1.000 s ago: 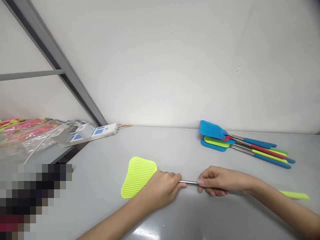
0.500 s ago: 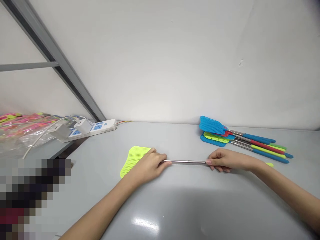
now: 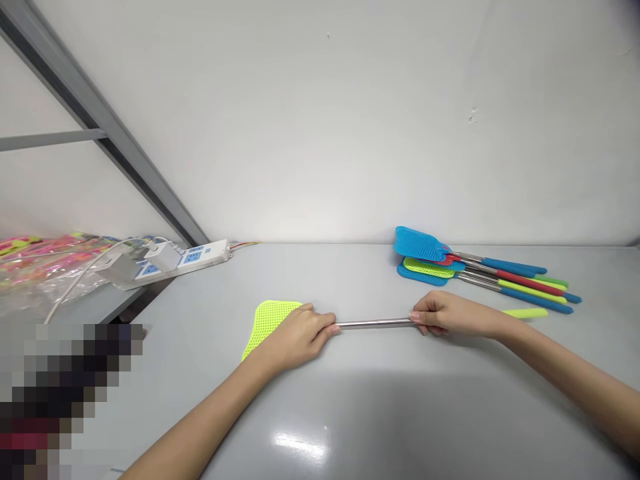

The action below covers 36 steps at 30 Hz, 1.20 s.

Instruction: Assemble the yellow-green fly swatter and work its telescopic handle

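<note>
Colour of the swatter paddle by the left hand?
The swatter paddle is neon yellow-green with small holes; best seen in the head view.

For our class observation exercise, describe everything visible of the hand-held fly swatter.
The fly swatter has a lime, plastic-looking head full of small holes, a shiny metallic rod and a lime grip. It runs across the view, head leftmost, on or just above the table. The left hand holds the rod, hiding part of the head; the right hand holds it nearer the grip.

Left hand (image 3: pixel 303 335) and right hand (image 3: pixel 445 313) gripping yellow swatter (image 3: pixel 270 322), swatter pile (image 3: pixel 424 245), power strip (image 3: pixel 207 253)
</note>
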### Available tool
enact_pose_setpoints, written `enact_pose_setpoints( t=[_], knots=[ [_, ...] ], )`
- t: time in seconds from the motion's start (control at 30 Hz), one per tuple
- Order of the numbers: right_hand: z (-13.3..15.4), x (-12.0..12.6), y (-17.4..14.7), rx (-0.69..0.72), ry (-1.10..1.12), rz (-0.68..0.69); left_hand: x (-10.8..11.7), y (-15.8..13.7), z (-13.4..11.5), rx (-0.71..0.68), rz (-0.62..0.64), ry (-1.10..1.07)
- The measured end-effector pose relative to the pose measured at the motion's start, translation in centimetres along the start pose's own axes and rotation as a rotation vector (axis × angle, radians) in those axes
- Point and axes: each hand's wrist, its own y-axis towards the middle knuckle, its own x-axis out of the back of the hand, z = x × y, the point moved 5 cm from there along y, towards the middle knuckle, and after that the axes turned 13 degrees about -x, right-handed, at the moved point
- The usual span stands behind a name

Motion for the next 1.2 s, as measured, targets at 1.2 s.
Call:
enact_pose_setpoints(
  t=[1.2],
  knots=[
    [0.6, -1.0, -0.5, 0.036, 0.117, 0.232, 0.1, 0.6, -1.5, -0.044, -0.014, 0.112]
  ],
)
